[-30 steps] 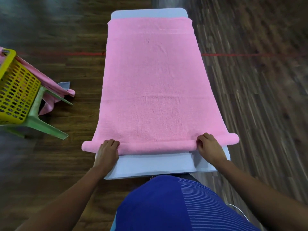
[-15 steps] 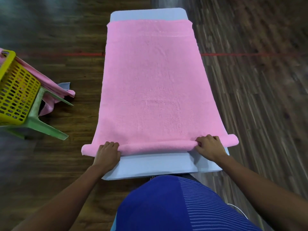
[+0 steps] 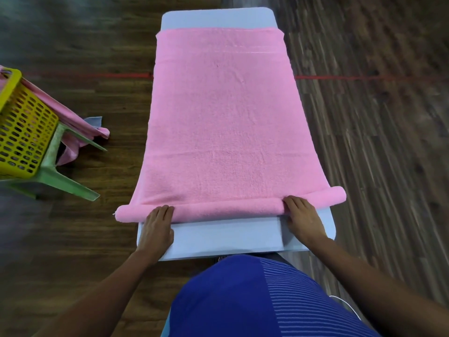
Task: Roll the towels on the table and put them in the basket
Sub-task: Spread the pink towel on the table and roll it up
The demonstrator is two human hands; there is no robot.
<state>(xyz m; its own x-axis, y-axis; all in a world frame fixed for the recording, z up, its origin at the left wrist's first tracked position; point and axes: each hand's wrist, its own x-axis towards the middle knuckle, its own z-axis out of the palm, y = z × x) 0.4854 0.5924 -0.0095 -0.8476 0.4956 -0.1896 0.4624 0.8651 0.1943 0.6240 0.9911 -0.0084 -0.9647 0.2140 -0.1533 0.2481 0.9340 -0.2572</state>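
Lying along nearly the whole length of the pale table (image 3: pixel 228 239), the pink towel (image 3: pixel 223 122) is flat except at its near end, where it is wound into a low roll that runs across the table and overhangs both side edges. The left hand (image 3: pixel 158 229) rests palm down on the bare tabletop with its fingers together and straight, their tips pressing the near face of the roll toward its left end. The right hand (image 3: pixel 303 220) does the same toward the right end, fingers flattened against the cloth; neither hand wraps around it. Compared with a second ago, the roll is thicker and sits farther up the table, more bare surface shows between it and the person's blue shirt (image 3: pixel 255 297), and the towel's far edge has drawn back, uncovering a wider strip of table there. The hands, curled over the roll a second ago, now lie flatter. Off to the left, well apart from the table, the yellow basket (image 3: pixel 21 132) sits on a green stool (image 3: pixel 60 176) on the wooden floor (image 3: pixel 376 142), with pink cloth (image 3: pixel 73 122) hanging behind it; whether that cloth is inside the basket cannot be told.
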